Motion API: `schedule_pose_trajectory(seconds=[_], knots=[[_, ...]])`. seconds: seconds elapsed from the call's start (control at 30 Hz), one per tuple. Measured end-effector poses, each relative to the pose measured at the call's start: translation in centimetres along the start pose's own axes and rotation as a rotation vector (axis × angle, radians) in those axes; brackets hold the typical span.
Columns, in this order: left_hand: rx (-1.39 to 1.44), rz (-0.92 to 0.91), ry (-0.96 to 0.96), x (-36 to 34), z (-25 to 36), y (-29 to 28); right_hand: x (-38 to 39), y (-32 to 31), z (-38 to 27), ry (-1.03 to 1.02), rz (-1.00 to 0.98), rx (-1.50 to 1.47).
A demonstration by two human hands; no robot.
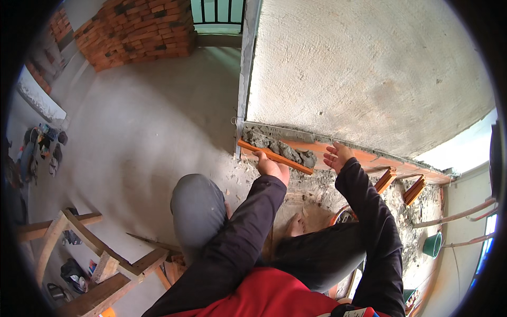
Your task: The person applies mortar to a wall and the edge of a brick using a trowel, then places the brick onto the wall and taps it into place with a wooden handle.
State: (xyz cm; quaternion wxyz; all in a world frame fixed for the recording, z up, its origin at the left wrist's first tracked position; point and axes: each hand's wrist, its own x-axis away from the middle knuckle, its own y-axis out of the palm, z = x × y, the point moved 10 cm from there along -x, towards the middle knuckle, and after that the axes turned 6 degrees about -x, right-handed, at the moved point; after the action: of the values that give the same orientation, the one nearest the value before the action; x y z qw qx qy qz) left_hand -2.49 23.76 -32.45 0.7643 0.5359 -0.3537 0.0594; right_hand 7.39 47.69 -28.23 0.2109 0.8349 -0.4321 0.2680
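Low along the foot of the plastered wall, my left hand (272,168) is closed on a long, thin terracotta tile (281,158), gripping it near its middle. Grey wet mortar (274,146) lies in rough lumps along the tile's wall side; whether it is all stuck to the tile I cannot tell. To the right, my right hand (340,157) is open and holds nothing, its fingers spread beside the right end of the mortar. Behind both hands runs a row of orange tiles (364,157) along the wall base.
Two stacks of terracotta tiles (385,180) (415,190) stand against the wall at right. Mortar crumbs litter the floor near my bare foot (296,226). A green bucket (432,245) is farther right. Bricks (142,34) are piled at the back; a wooden frame (100,285) lies lower left.
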Motion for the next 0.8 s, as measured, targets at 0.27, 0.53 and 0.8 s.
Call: schedule_pose_trajectory(seconds=[0.27,0.53,0.8], knots=[[0.077,0.082,0.035,-2.0,-1.1,-0.3,0.8,2.6,-0.5,-0.095,-0.081,-0.143],[0.091,0.070,0.050,-2.6,-1.6,0.9,1.2,4.1,-1.3,-0.119,-0.213,-0.284],[-0.250,0.078,0.006,-2.5,-1.9,1.2,1.3,3.1,-1.0,-0.054,-0.217,-0.374]])
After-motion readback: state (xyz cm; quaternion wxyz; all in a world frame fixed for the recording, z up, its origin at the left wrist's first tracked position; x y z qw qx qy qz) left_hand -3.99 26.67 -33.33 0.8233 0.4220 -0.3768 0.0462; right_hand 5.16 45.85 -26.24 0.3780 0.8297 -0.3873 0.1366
